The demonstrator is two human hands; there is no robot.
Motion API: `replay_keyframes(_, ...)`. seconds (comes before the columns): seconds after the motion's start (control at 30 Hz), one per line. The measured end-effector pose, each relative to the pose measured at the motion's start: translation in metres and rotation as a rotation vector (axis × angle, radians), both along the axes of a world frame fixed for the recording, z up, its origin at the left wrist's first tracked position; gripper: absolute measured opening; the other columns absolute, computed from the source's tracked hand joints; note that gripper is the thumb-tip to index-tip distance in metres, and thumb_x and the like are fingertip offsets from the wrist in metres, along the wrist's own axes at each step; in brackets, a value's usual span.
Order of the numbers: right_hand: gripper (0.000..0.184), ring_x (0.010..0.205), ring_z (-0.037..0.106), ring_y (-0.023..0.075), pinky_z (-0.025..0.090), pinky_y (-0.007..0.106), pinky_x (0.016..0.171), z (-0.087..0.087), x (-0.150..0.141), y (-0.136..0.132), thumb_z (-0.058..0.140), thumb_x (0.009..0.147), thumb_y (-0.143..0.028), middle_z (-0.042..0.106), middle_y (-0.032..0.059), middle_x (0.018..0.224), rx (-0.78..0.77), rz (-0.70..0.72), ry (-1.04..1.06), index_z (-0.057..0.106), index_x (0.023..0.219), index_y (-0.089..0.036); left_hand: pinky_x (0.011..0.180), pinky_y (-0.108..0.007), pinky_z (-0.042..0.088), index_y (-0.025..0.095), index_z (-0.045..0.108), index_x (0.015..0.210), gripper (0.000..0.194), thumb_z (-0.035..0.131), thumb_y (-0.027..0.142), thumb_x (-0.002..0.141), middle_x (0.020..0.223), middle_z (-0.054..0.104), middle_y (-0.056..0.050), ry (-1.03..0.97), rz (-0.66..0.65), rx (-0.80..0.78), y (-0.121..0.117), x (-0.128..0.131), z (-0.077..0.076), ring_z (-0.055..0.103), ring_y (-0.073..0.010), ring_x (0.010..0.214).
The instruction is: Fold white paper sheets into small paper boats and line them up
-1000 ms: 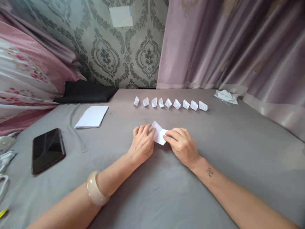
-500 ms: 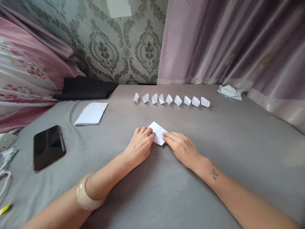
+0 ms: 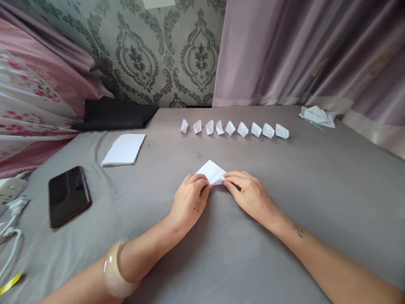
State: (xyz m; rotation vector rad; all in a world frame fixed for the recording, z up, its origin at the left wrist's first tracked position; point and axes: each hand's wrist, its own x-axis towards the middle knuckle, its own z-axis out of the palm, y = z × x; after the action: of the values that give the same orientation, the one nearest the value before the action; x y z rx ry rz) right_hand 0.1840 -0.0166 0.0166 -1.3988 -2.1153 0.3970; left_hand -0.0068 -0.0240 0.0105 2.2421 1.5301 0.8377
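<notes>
A white sheet of folded paper (image 3: 210, 169) lies at the middle of the grey cloth, its top corner pointing away from me. My left hand (image 3: 193, 194) pinches its near left edge, the fingers curled over it. My right hand (image 3: 248, 192) grips the right corner between thumb and fingers. The near edge is bent up between the two hands. Part of the paper is hidden beneath my left fingers. Beyond it stands a row of small folded paper shapes (image 3: 230, 128), several in number.
A stack of white paper (image 3: 124, 150) and a dark phone (image 3: 69, 196) lie on the left. Further left are a power strip with a plug (image 3: 15, 204) and a yellow strip (image 3: 11, 283). Behind lies black cloth (image 3: 117, 115); crumpled papers (image 3: 318, 115) lie far right.
The paper's near corner, flat before, is now lifted and folded up. My right hand has turned so its thumb shows at the paper's edge. The view has shifted slightly.
</notes>
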Motion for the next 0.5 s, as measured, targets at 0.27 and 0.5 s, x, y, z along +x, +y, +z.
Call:
replay_keyframes(0.27, 0.018, 0.091, 0.06, 0.019, 0.047, 0.033, 0.083, 0.0031, -0.0102, 0.0024, 0.052, 0.09, -0.026, 0.068, 0.0023, 0.099, -0.048, -0.097, 0.054, 0.066, 0.079, -0.021, 0.081, -0.035, 0.047, 0.017, 0.064, 0.086, 0.018, 0.048, 0.022, 0.092, 0.099, 0.064, -0.007, -0.025, 0.018, -0.012, 0.0017, 0.0021, -0.0013, 0.053, -0.0206, 0.09)
replay_keyframes(0.5, 0.015, 0.091, 0.056, 0.0197, 0.046, 0.034, 0.081, -0.0041, -0.011, 0.0065, 0.055, 0.088, -0.026, 0.062, 0.0052, 0.099, -0.055, -0.138, 0.044, 0.061, 0.075, -0.019, 0.079, -0.036, 0.046, 0.016, 0.062, 0.084, 0.018, 0.047, 0.022, 0.093, 0.096, 0.061, -0.007, -0.044, 0.045, -0.034, 0.0028, 0.0038, -0.0013, 0.05, -0.0208, 0.087)
